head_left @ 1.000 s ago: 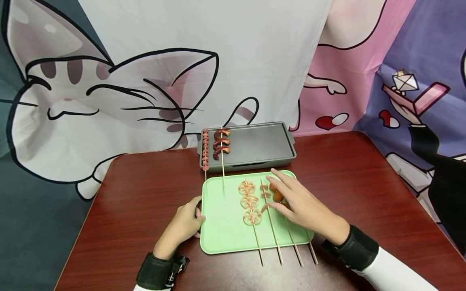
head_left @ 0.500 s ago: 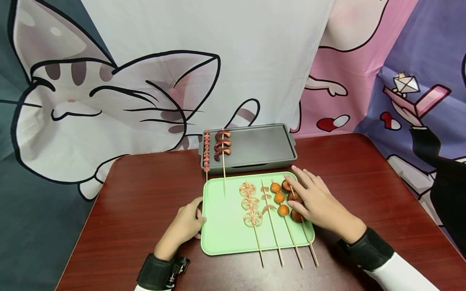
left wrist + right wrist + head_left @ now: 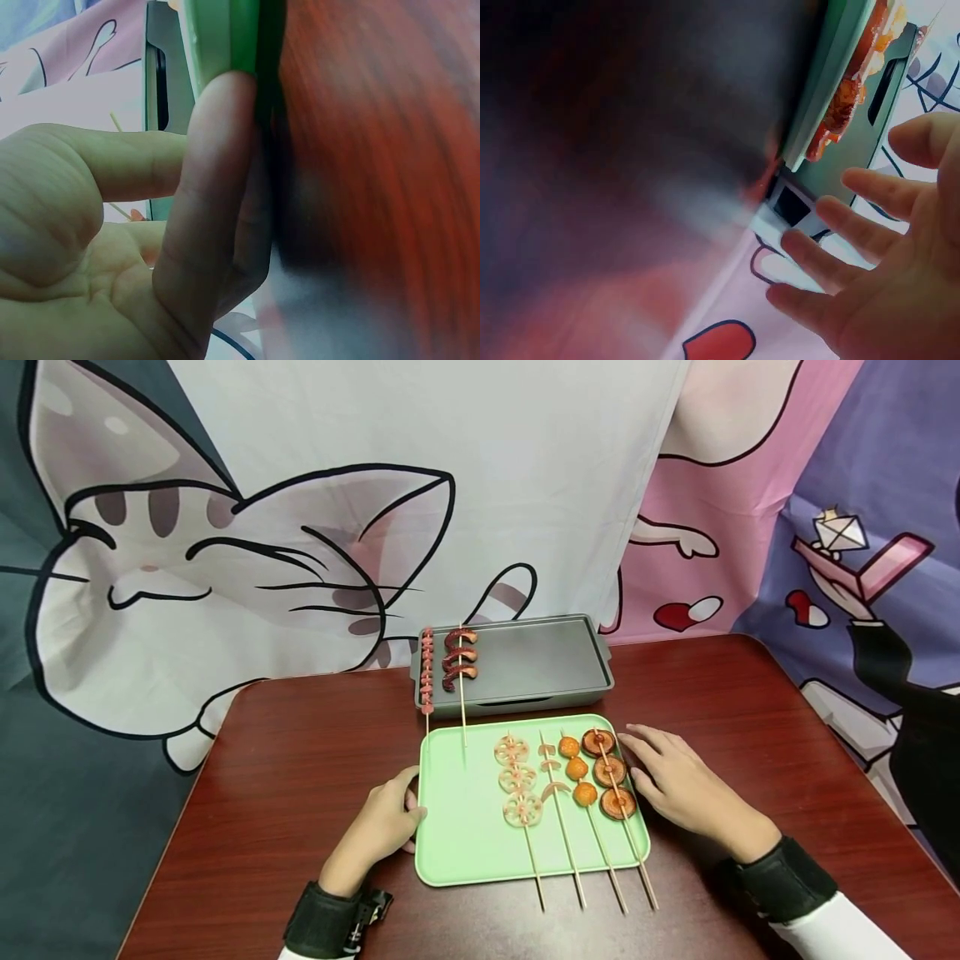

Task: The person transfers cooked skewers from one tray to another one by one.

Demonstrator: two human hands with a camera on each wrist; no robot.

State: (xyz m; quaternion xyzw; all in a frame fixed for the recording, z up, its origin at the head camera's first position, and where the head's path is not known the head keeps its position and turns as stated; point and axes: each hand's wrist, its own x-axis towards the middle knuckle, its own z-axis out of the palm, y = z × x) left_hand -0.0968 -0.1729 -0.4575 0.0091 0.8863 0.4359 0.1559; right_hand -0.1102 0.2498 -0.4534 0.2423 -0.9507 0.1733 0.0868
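The two hands are well apart, with the green tray (image 3: 465,847) between them. The left hand (image 3: 378,818) grips the tray's rim beside it, thumb and fingers pinching the edge. The right hand (image 3: 686,781) holds nothing; its fingers are spread, just beside the opposite rim. Nearest the right hand, on the tray, lies a skewer of brown discs (image 3: 610,770). Going from there towards the left hand come a skewer of orange balls (image 3: 577,768), a skewer of pale curved pieces (image 3: 555,789) and a skewer of lotus-like slices (image 3: 517,778); their bare stick ends jut over the tray's near edge. Beyond both hands stands a grey pan (image 3: 532,656). On its left-hand side are a skewer of pinkish pieces (image 3: 427,672) and a skewer of dark red curls (image 3: 460,657), sticks pointing back over the tray. Under everything is the reddish-brown table (image 3: 300,735); farthest out hangs printed cloth (image 3: 562,485).
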